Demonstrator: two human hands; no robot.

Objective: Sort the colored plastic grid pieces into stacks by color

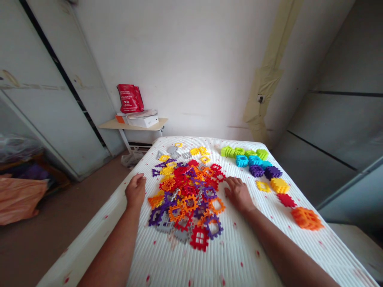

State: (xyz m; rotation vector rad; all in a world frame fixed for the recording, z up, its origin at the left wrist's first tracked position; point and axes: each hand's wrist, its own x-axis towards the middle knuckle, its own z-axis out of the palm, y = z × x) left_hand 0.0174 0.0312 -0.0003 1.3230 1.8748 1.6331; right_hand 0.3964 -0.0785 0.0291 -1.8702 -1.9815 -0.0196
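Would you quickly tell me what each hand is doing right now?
Left hand: curled beside the pile of plastic pieces; grip cannot be told.
Right hand: open, flat on the table.

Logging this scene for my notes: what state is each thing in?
Tile pile, loose, jumbled.
Left hand, curled, resting beside it.
Right hand, flat, open, at its edge.
Green blocks, assembled, in a row.
Orange block, assembled, standing apart.
Red bag, upright against wall.

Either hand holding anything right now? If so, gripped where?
Right hand lies flat on the mattress beside the tile pile, holding nothing. Left hand is curled at the pile's other side; palm hidden, cannot tell.
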